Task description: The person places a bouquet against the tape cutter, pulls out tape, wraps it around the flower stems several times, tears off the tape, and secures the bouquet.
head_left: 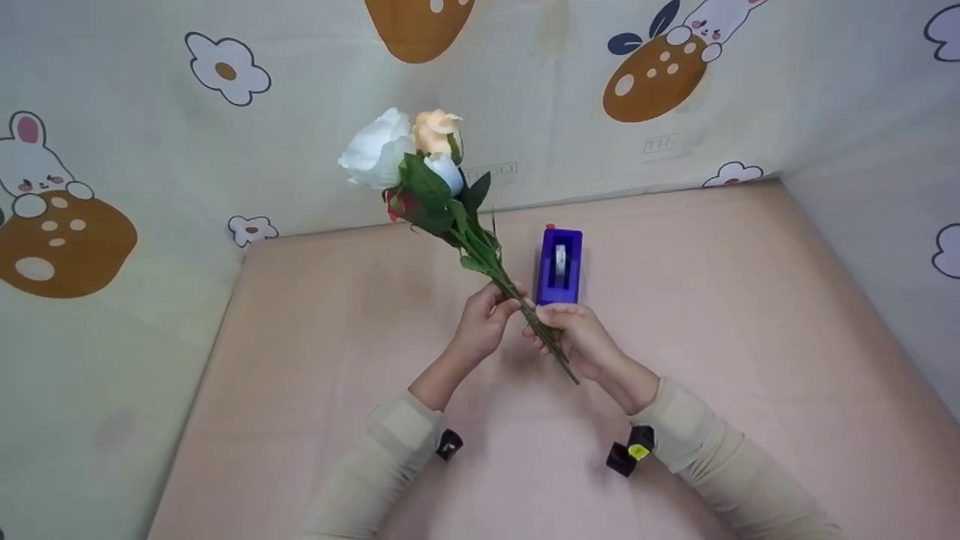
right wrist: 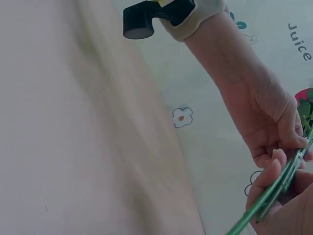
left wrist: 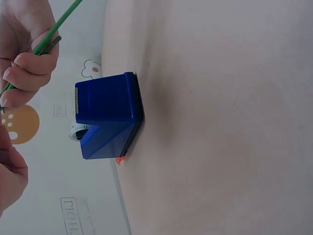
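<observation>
A bunch of artificial flowers (head_left: pixel 480 244) is held up over the table, its heads pointing to the far left. White, peach, pale blue and red blooms show among green leaves. My left hand (head_left: pixel 486 321) pinches the green stems (right wrist: pixel 288 178) around their middle. Just below it, my right hand (head_left: pixel 581 334) grips the same stems, fingers curled round them, with the stem ends sticking out past it. Right behind the right hand stands a blue tape dispenser (head_left: pixel 560 266) with a roll of tape (left wrist: pixel 78 131) in it.
A pink cloth (head_left: pixel 337 360) covers the table. Behind and at the sides hangs a pale sheet (head_left: pixel 315 112) printed with rabbits and flowers. Small black cameras (head_left: pixel 630 450) sit at both wrists.
</observation>
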### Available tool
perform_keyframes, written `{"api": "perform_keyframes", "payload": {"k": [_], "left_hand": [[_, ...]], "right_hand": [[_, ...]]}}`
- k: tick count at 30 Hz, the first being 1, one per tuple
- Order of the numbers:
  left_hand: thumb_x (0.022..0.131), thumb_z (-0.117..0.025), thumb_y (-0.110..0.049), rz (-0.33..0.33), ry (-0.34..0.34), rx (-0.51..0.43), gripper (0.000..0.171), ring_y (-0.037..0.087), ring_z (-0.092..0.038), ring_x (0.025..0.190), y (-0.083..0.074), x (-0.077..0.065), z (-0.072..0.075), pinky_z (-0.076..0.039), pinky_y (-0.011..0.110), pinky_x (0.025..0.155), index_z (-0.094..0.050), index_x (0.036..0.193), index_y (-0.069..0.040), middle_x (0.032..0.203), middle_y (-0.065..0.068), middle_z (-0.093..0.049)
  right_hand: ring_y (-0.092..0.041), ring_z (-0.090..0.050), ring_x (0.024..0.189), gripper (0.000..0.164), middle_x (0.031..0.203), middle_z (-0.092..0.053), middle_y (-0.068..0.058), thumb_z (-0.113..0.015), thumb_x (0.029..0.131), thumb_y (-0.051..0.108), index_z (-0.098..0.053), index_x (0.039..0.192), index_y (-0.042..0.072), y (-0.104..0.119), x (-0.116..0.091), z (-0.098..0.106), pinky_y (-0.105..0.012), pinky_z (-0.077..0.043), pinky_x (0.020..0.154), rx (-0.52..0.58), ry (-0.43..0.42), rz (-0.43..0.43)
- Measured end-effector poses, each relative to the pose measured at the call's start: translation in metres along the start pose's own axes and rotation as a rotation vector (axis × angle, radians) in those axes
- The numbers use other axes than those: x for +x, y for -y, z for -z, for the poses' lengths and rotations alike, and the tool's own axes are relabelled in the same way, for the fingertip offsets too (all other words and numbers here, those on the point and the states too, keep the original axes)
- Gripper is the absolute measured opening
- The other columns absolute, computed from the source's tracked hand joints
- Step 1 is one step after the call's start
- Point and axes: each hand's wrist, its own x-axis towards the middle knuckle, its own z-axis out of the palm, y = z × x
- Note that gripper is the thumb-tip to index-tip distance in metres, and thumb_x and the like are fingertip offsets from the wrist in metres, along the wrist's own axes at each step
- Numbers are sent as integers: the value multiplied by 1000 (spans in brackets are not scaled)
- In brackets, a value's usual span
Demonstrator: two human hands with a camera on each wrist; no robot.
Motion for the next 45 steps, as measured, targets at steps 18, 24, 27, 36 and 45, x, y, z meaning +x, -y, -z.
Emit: {"api": "perform_keyframes", "payload": {"k": [18,24,27,36,45], "left_hand": [[83,-57,-36,-67,204,-349,50,14,-59,86,19,2,7,-44,26,86,-48,99,11,85,0,-62],[93,-51,-10,-12,260,-316,28,12,-59,92,20,-1,10,-42,31,92,-48,105,15,84,-9,-65],[92,-50,-5,16,225,-295,28,23,-55,108,22,-2,8,-39,33,98,-51,110,17,85,-10,-68],[89,-58,-11,81,102,-219,37,24,-59,104,17,-7,-1,-43,32,94,-52,118,11,98,16,-68],[85,-62,-4,42,-43,-30,25,7,-56,77,5,-6,-1,-48,21,72,-62,107,8,96,22,-64]], "right_hand": [[-3,-29,52,24,70,-47,2,-30,100,15,-51,100,4,-20,9,16,-12,-23,46,597,726,-263],[-5,-42,63,31,77,-53,2,-30,100,16,-59,93,7,-23,8,20,-15,-32,55,466,797,-216],[-6,-45,65,31,78,-56,2,-31,99,16,-59,89,8,-24,6,18,-16,-36,59,433,732,-200],[-10,-55,75,19,80,-61,-1,-47,93,16,-63,87,7,-29,3,9,-21,-46,72,310,336,-138],[-12,-57,77,17,81,-65,-2,-50,92,4,-63,81,8,-27,7,14,-25,-46,77,210,245,-94]]}}
